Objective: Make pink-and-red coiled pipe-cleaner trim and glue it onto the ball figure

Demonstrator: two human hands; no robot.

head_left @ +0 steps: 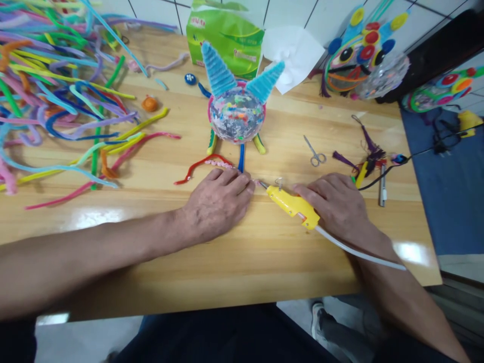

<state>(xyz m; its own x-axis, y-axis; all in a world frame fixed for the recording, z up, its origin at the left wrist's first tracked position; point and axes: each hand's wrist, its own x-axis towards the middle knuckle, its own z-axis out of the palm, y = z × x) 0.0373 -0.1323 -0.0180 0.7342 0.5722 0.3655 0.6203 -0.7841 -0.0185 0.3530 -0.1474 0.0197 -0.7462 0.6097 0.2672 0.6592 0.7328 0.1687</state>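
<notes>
- From my end of the feed, my left hand (215, 204) is lying palm-down on the wooden table (264, 262), fingers bunched over the near end of a pink trim strip (217, 163); whether they're pinching it, I can't tell.
- My right hand (335, 204) is grasping the yellow hot glue gun (293, 202), its translucent glue stick (359, 255) trailing below my wrist.
- And the nozzle (262, 184) is pointing right at my left fingertips, just beside a pinkish bit; I'm not making out any contact or fresh glue.
- A red pipe cleaner (196, 164) is curving away beyond my left knuckles, alongside the trim.
- Straight ahead of my left hand, the glittery ball figure (237, 117) is standing well along, I'd judge: two blue ears (218, 73) are already rising from it, and green-and-yellow feet (212, 143) are showing at its base.
- A dark-blue pipe cleaner (241, 157) is reaching from the figure toward my left fingers; its joint I can't confirm.
- Still outstanding, by my reading: trim and red piece are lying off the figure, seemingly unattached.
- Beyond my right hand, small scissors (317, 159) are resting unused; purple tassels (372, 151) and a utility knife (382, 189) are lying farther right.
- Left of my left hand, loose pipe cleaners (22, 80) are sprawling everywhere.
</notes>
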